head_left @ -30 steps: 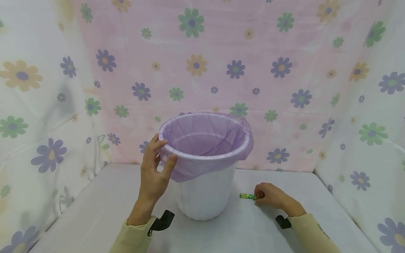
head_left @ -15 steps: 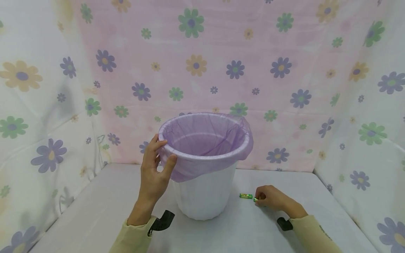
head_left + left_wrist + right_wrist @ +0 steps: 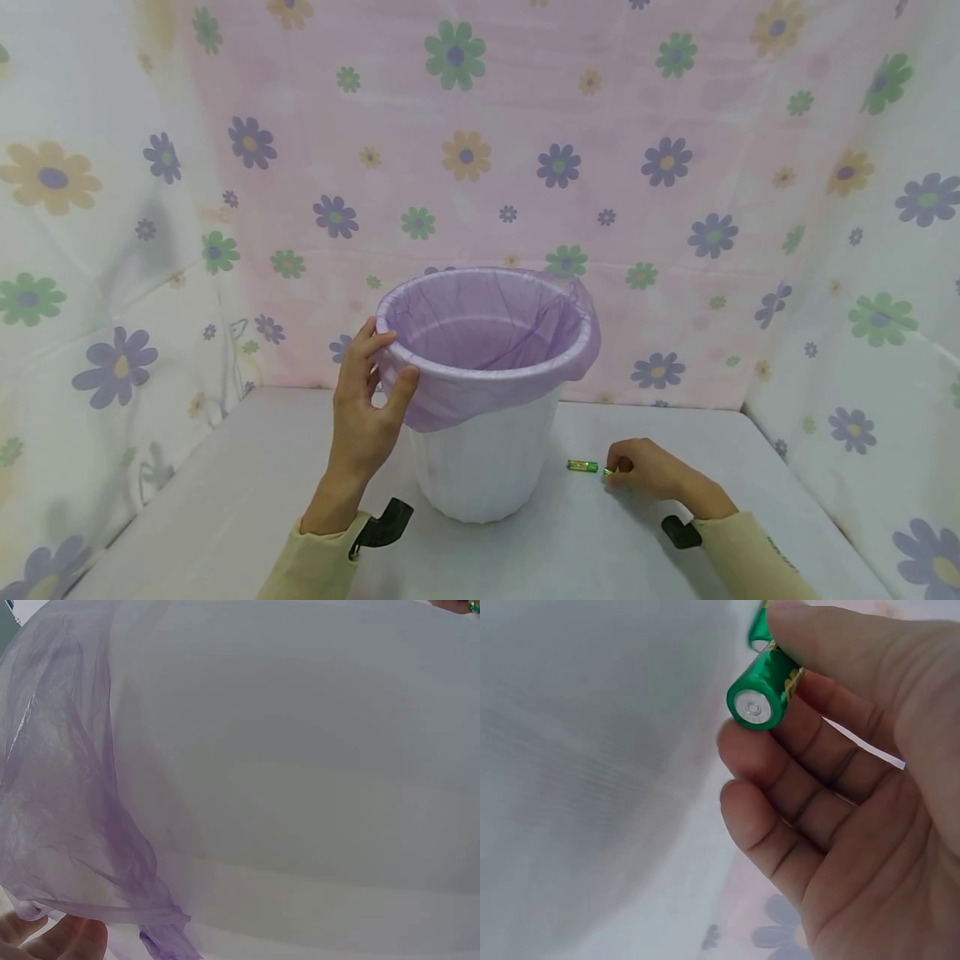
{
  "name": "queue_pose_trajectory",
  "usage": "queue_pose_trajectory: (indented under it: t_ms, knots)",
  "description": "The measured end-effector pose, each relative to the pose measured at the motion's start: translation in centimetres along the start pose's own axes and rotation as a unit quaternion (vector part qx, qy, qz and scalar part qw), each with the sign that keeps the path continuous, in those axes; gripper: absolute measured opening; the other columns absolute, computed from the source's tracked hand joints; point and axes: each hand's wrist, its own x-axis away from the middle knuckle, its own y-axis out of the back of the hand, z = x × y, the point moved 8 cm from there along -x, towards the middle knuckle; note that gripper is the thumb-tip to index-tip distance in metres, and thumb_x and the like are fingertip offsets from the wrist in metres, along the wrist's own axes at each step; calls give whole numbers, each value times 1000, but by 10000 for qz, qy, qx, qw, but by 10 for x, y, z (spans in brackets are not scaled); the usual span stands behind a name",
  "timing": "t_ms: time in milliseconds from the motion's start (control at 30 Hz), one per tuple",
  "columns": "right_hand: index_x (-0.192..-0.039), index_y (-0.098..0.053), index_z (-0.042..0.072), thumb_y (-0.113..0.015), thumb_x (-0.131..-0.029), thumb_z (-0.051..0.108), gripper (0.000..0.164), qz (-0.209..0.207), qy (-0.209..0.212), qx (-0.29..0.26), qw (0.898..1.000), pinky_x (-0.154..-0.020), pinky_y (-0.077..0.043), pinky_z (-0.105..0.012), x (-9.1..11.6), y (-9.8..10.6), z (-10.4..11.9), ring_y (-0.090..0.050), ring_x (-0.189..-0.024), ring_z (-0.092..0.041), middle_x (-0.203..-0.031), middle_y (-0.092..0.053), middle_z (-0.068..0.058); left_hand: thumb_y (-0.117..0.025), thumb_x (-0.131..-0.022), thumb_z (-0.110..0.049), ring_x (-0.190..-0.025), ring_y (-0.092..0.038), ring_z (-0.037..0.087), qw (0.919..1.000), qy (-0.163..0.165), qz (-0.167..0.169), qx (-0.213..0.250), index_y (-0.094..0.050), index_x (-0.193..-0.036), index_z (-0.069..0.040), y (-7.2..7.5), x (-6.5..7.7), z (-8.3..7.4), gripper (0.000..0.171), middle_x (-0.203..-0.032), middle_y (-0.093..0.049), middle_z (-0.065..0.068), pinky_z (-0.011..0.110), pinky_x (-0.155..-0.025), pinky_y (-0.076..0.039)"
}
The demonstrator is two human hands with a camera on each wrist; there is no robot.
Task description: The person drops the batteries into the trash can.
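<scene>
A white wastebasket (image 3: 480, 467) stands upright, lined with a translucent purple bin bag (image 3: 465, 404) folded down over its rim. My left hand (image 3: 366, 425) grips its left rim through the bag, thumb on the outside. In the left wrist view, the fingertips (image 3: 79, 937) show at the bag's edge. To the right of the basket, low over the table, my right hand (image 3: 654, 475) pinches a green battery (image 3: 761, 694) between thumb and fingers. A second green battery (image 3: 582, 466) lies on the table between that hand and the basket.
The white-covered table (image 3: 600, 550) reaches back to a pink floral cloth (image 3: 510, 125). White floral cloths (image 3: 870, 275) close off both sides. A black wrist camera (image 3: 384, 523) sits at each sleeve.
My right hand has drawn slightly right, and the battery in it has come apart from the second battery, leaving a small gap. My left hand and the wastebasket have stayed put.
</scene>
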Motion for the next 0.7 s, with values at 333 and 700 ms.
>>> queue_pose_trajectory:
  t_ms: [333, 700]
  knots:
    - [-83, -59, 18, -66, -82, 20, 7, -14, 345, 15, 9994, -53, -41, -23, 10, 24, 29, -46, -59, -5, -66, -52, 7, -61, -83, -4, -122, -38, 27, 10000, 5, -8, -16, -46, -122, -5, 0, 0, 0, 42, -142, -27, 14, 49, -95, -36]
    - [-86, -59, 23, -65, -82, 22, 7, -293, 570, 582, 9962, -52, -42, -22, 19, 64, 73, -46, -57, -4, -67, -51, 12, -60, -83, -4, -123, -38, 26, 10000, -63, 4, 29, -45, -123, -4, -1, -1, 1, 42, -143, -27, 14, 48, -96, -35]
